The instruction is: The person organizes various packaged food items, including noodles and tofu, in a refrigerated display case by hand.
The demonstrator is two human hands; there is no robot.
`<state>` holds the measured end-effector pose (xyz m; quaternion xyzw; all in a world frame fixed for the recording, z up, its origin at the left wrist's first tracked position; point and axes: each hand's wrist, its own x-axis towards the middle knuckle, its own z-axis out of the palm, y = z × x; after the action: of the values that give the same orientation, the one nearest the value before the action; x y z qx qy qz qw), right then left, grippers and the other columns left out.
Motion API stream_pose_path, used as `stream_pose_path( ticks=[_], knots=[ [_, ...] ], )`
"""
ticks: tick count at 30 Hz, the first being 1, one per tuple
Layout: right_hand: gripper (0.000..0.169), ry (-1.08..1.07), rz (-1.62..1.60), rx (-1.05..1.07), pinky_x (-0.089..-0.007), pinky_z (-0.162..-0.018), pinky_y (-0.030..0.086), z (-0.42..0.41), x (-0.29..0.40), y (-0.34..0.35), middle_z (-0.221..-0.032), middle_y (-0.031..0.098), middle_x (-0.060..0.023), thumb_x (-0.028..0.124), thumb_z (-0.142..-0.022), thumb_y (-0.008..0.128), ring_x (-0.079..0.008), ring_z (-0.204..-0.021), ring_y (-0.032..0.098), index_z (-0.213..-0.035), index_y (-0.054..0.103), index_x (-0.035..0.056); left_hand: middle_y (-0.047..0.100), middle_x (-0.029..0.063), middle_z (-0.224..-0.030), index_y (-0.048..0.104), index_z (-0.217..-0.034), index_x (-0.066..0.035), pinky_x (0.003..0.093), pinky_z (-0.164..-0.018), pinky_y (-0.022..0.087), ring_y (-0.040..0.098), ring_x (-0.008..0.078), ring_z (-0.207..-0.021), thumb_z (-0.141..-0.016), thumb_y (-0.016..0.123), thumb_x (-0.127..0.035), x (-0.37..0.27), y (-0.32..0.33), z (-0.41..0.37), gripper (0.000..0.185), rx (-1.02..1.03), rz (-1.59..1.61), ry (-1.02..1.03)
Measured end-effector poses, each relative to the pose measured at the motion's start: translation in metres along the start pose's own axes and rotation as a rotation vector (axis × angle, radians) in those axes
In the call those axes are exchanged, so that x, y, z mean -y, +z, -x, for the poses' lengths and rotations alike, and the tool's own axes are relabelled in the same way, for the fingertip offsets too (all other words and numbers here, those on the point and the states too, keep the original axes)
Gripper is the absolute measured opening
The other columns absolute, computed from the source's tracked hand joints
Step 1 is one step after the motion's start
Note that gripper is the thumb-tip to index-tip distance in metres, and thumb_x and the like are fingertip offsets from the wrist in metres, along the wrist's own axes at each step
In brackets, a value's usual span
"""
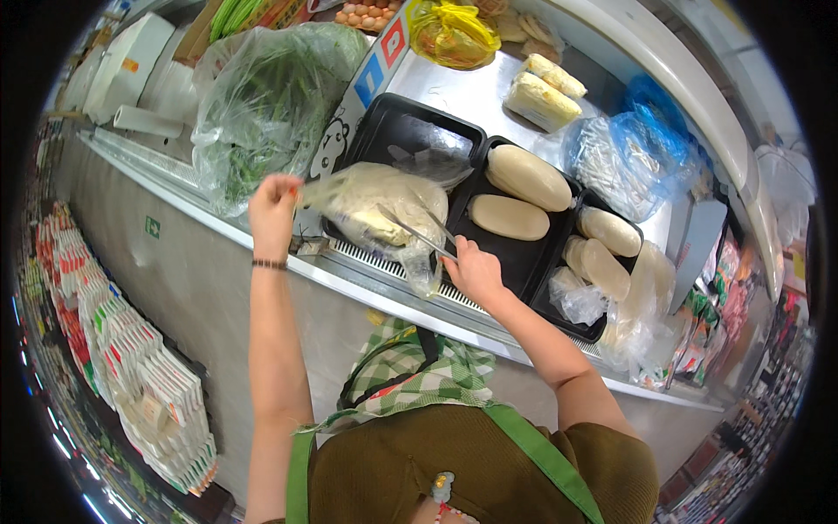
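A clear plastic bag (366, 187) with pale food inside rests on a black tray (386, 124), its lower end hanging over the tray's front edge. My left hand (275, 203) pinches the bag's gathered left corner and pulls it out to the side. In my right hand (476, 270) is a pair of metal tongs (429, 241). Their two arms are spread and reach over the bag, near a pale yellow piece (378, 226); I cannot tell whether the tips touch it. Another thin plastic bag (435, 160) lies crumpled on the tray behind.
Right of the bag, a second black tray (504, 255) holds smooth pale loaf-shaped pieces (509, 217). Beyond lie wrapped yellow blocks (542, 101) and a blue plastic bag (655, 154). A large bag of leafy greens (262, 111) stands at left. The case's white front rail (393, 314) runs before me.
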<state>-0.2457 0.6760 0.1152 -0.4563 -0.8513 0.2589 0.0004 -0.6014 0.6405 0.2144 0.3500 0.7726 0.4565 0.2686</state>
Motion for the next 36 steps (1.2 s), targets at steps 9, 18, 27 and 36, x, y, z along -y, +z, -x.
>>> stream_pose_path(
  ticks=[9, 18, 27, 36],
  knots=[
    [0.041, 0.058, -0.14, 0.153, -0.0469, -0.069, 0.053, 0.0, -0.006, 0.066, -0.101, 0.055, -0.0219, 0.02, -0.089, 0.064, -0.0391, -0.085, 0.065, -0.119, 0.046, -0.0025, 0.063, -0.0008, -0.082, 0.064, -0.095, -0.002, 0.0191, -0.063, 0.042, 0.053, 0.0045, -0.069, -0.092, 0.057, 0.002, 0.02, -0.022, 0.067, 0.009, 0.052, 0.177, -0.105],
    [0.036, 0.321, -0.037, 0.216, -0.0488, -0.088, 0.051, -0.007, 0.009, 0.09, -0.113, 0.059, -0.0211, 0.02, -0.088, 0.063, -0.0396, -0.105, 0.061, -0.116, 0.05, 0.0013, 0.069, 0.0045, -0.093, 0.058, -0.117, -0.002, 0.0219, -0.071, 0.05, 0.063, 0.0086, -0.081, -0.095, 0.058, -0.005, 0.044, -0.034, 0.038, 0.023, 0.317, 0.202, -0.15],
    [0.025, 0.625, -0.188, 0.005, -0.0466, -0.091, 0.049, 0.036, 0.024, 0.075, -0.104, 0.063, -0.0207, 0.022, -0.09, 0.059, -0.0393, -0.106, 0.06, -0.103, 0.063, 0.0017, 0.069, 0.0066, -0.096, 0.062, -0.108, 0.001, 0.0223, -0.073, 0.05, 0.063, 0.0095, -0.082, -0.099, 0.054, -0.009, 0.093, -0.079, 0.039, 0.016, 0.513, 0.286, -0.149],
    [0.035, 0.858, -0.234, -0.79, -0.0439, -0.056, 0.039, 0.088, 0.102, 0.023, -0.062, 0.051, -0.0183, 0.021, -0.09, 0.06, -0.033, -0.058, 0.052, -0.066, 0.051, -0.0016, 0.058, -0.0024, -0.075, 0.06, -0.08, -0.002, 0.0205, -0.063, 0.039, 0.048, 0.0047, -0.069, -0.099, 0.058, -0.016, 0.099, -0.068, 0.031, 0.023, 0.62, 0.203, 0.056]
  ],
)
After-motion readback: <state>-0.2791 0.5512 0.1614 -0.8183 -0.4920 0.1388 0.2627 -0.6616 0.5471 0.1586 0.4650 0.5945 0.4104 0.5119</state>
